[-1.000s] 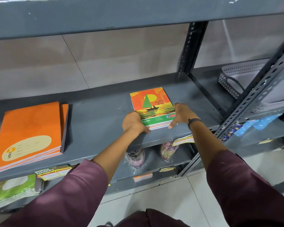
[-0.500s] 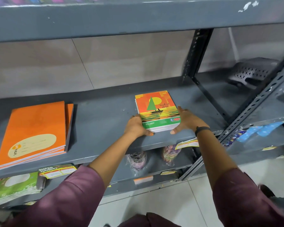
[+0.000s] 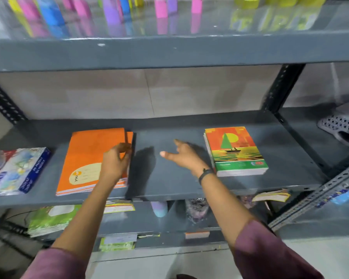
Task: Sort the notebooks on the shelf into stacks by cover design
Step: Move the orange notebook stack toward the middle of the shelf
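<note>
A stack of orange notebooks (image 3: 89, 158) lies on the grey shelf (image 3: 169, 182), left of centre. My left hand (image 3: 115, 164) rests on the stack's right edge with its fingers curled at the covers; whether it grips them is unclear. A stack of sailboat-cover notebooks (image 3: 235, 152) sits to the right, squared up. My right hand (image 3: 183, 156) hovers open over the bare shelf between the two stacks, apart from both. A blue and white packet (image 3: 18, 170) lies at the far left.
Coloured bottles (image 3: 109, 11) stand on the shelf above. A perforated grey basket (image 3: 340, 127) sits on the neighbouring shelf to the right. Below are green notebooks (image 3: 52, 218), wrapped items and price labels. Slotted metal uprights frame the bay on both sides.
Both hands have let go of the sailboat stack and moved left. My left hand now touches the orange stack. The view has tilted up and shifted left.
</note>
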